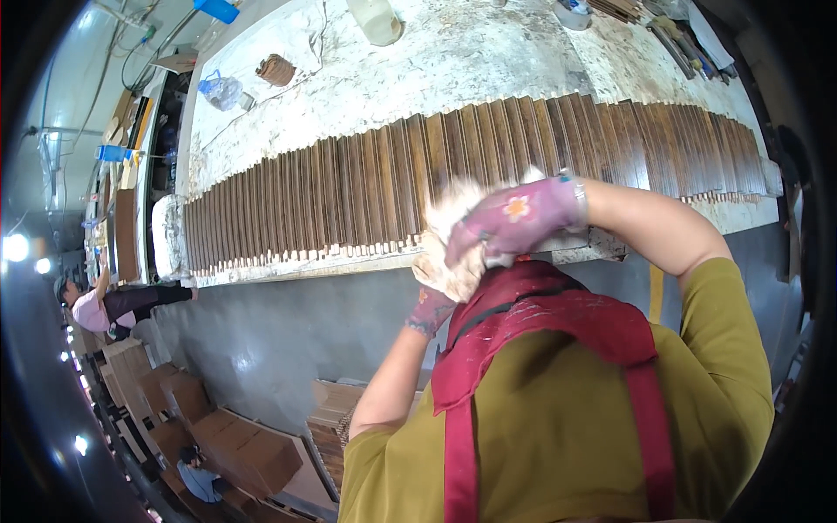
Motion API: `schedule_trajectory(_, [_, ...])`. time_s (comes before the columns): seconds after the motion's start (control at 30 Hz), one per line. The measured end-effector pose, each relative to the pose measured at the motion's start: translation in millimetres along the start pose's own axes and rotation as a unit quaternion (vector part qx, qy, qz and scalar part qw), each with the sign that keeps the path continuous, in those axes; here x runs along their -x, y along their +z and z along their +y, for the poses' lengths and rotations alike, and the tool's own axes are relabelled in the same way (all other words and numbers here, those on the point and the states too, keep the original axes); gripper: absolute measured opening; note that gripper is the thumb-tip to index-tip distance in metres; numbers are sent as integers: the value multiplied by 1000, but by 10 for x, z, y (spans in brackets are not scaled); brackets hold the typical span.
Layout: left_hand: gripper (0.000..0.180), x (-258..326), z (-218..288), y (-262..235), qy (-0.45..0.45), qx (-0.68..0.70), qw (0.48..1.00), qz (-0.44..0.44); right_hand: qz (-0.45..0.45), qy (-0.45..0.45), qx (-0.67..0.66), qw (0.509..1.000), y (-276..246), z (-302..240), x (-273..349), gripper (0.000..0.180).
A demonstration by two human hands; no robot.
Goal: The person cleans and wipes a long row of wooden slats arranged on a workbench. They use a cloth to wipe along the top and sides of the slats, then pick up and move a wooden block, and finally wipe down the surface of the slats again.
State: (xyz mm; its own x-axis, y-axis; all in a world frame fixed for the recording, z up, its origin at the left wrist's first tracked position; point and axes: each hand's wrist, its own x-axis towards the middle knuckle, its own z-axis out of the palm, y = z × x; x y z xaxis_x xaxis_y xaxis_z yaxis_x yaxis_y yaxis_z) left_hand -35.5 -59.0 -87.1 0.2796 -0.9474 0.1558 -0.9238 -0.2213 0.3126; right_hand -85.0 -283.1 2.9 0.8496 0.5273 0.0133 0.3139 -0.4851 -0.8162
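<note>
Cloth wad (449, 253), pale, clamped by right hand (514, 222) and left hand (430, 311), fingers closed around it. Beyond cloth: dark wooden slats (366, 187), long axes crosswise, on stained counter (453, 65).

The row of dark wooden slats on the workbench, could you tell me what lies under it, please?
The row of dark wooden slats lies on a stained white workbench. The right hand and a pale rag cover part of its near edge; the bench surface beneath stays hidden.
</note>
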Motion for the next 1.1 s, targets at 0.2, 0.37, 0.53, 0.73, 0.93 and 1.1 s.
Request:
schedule_trajectory(0.2, [28,3,47,-31,-207,484,847,-70,388,169,-95,901,-753,169,184,33])
schedule_trajectory(0.37, [34,-8,20,51,-269,810,515,-83,66,123,188,972,126,90,160,39])
schedule_trajectory(0.53, [32,127,61,397,-150,611,777,-9,149,117,-144,971,-592,-350,385,33])
schedule_trajectory(0.73, [33,-127,413,264,-157,455,875,-49,135,149,73,977,-266,134,536,26])
schedule_trajectory(0.93, [33,-33,720,396,-282,544,789,44,133,58,-101,984,-653,-49,925,40])
schedule_trajectory(1.1, [27,-164,1004,551,-249,450,854,76,249,159,38,955,-652,480,984,47])
